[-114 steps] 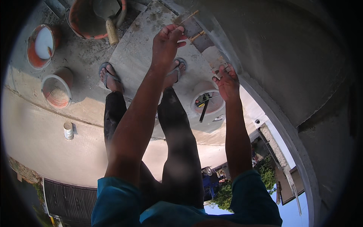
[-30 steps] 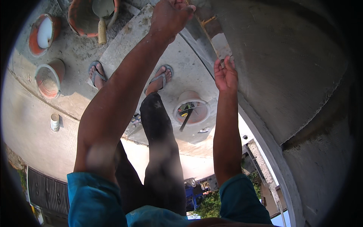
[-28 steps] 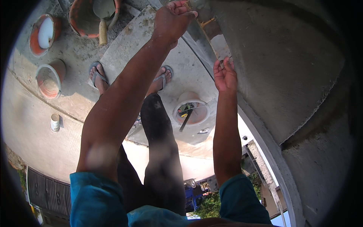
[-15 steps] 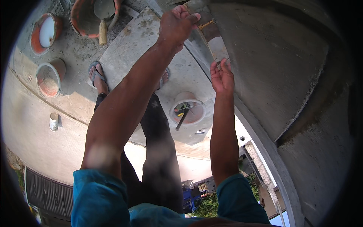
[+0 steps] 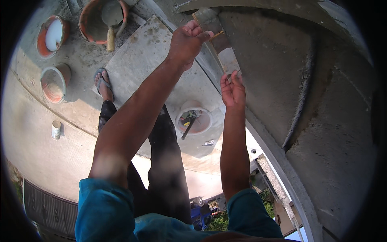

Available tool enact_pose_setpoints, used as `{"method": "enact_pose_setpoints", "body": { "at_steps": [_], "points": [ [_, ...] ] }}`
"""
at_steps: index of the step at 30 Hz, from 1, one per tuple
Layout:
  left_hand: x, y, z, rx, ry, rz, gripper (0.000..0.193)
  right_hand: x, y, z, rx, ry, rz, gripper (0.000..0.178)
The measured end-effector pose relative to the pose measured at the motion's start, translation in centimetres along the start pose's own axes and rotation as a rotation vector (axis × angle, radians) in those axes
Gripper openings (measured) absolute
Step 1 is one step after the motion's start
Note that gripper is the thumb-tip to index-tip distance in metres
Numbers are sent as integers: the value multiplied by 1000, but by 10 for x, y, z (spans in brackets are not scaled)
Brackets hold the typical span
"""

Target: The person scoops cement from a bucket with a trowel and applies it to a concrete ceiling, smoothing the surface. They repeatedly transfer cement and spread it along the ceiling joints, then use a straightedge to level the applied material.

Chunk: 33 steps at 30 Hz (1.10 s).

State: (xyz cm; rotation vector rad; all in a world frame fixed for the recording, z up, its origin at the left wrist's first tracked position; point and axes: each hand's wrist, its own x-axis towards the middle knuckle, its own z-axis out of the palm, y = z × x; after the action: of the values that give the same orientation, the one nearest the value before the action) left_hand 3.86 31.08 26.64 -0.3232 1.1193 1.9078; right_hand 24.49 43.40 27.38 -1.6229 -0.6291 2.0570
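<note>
A narrow flat strip (image 5: 229, 54), like a thin board with a wooden-looking edge, lies slantwise against the grey plastered surface at the upper right. Wet grey mortar (image 5: 206, 15) covers its far end. My left hand (image 5: 186, 45) is closed at the strip's left edge, thumb pressed toward curled fingers. At the near end of the strip, my right hand (image 5: 234, 90) has its fingertips and thumb pinched on it. What lies behind the left fingers is hidden.
The plastered wall (image 5: 266, 72) fills the right side. At the left stand an orange bucket of mortar (image 5: 90, 34) with a wooden-handled scoop (image 5: 111, 38), a bucket with whitish contents (image 5: 53, 35), a pale bucket (image 5: 54, 84) and a can (image 5: 56, 130). A tool bucket (image 5: 194, 119) sits near my legs.
The view has shifted, showing more of the strip's mortar-covered far end. Both hands appear slightly lower in the picture, still at the strip. One sandalled foot is now hidden behind my arm.
</note>
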Motion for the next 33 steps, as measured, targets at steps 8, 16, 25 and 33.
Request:
{"method": "enact_pose_setpoints", "body": {
  "at_steps": [8, 16, 25, 33],
  "points": [
    [-11, 7, 13, -21, 10, -14, 25, -19, -12, 11, -25, 58, -9, 47],
    [-33, 24, 38, -9, 107, 21, 19, -50, -35, 18, -52, 28, -22, 43],
    [-50, 36, 56, -58, 124, 50, 17, -69, -50, 18, -33, 13, -35, 41],
    [-50, 35, 56, 4, 131, 69, 14, -73, -51, 20, -36, 40, -66, 42]
  ]
}}
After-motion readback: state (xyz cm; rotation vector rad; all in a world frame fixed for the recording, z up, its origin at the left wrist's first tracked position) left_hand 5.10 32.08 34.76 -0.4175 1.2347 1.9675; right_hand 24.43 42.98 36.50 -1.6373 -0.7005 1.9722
